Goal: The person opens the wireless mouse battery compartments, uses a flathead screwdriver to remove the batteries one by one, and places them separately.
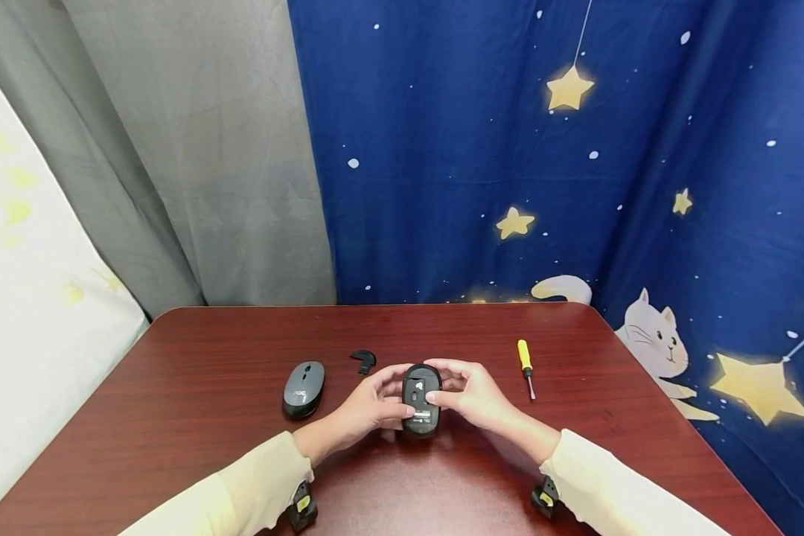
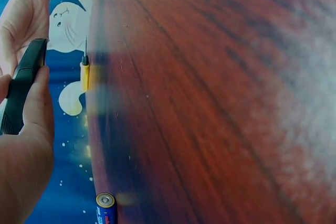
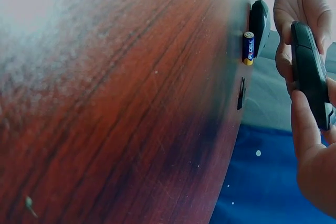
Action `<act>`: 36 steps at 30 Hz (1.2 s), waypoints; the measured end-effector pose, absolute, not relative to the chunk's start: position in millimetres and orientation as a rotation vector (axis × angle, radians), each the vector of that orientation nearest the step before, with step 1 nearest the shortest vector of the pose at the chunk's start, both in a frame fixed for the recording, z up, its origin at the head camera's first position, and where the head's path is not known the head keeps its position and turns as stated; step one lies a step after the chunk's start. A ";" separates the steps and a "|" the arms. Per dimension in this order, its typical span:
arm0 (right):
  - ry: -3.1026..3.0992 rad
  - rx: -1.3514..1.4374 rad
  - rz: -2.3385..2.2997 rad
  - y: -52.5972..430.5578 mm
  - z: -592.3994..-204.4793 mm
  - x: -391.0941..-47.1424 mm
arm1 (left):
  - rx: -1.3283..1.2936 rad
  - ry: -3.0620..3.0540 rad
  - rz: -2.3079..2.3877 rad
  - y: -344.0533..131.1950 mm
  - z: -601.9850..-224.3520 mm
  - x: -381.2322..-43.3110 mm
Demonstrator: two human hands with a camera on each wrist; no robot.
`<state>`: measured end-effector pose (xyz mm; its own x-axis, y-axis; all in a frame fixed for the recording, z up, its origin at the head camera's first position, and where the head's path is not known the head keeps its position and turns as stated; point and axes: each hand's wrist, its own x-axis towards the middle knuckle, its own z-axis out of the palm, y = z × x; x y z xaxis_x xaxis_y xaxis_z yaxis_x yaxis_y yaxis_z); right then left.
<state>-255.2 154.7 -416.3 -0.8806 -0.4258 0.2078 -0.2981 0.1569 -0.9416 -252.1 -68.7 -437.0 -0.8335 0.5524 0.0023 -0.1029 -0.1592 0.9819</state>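
A black computer mouse point(image 1: 421, 402) is held up over the table with its underside turned to the head camera; a label and a small switch show there. My left hand point(image 1: 373, 403) grips its left side, thumb on the underside. On the opposite side my right hand point(image 1: 474, 392) grips it, its thumb also on the underside. Both wrist views show the mouse edge-on, as in the right wrist view, where its dark body point(image 3: 308, 72) sits between the fingers. A blue battery point(image 3: 248, 48) stands on the table, hidden from the head view.
A second mouse point(image 1: 304, 388), grey and black, lies left of the hands. Behind the left hand is a small black cover piece point(image 1: 364, 360). A yellow-handled screwdriver point(image 1: 525, 363) lies to the right. Curtains point(image 1: 455, 186) hang behind the table's far edge.
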 end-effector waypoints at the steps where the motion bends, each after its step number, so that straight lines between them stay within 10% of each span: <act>1: 2.306 -0.728 -1.837 154.6 -416.5 -255.2 | 0.508 1.682 2.042 -68.6 -437.2 -251.9; 36: 2.128 -0.460 -2.252 153.5 -398.4 -265.5 | 0.472 1.645 2.040 -70.8 -437.3 -247.1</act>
<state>-265.5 153.5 -398.4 -0.9567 -0.2063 0.2052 -0.1932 -0.0768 -0.9781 -247.1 -70.8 -437.3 -0.8283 0.5595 -0.0282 -0.1461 -0.1673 0.9750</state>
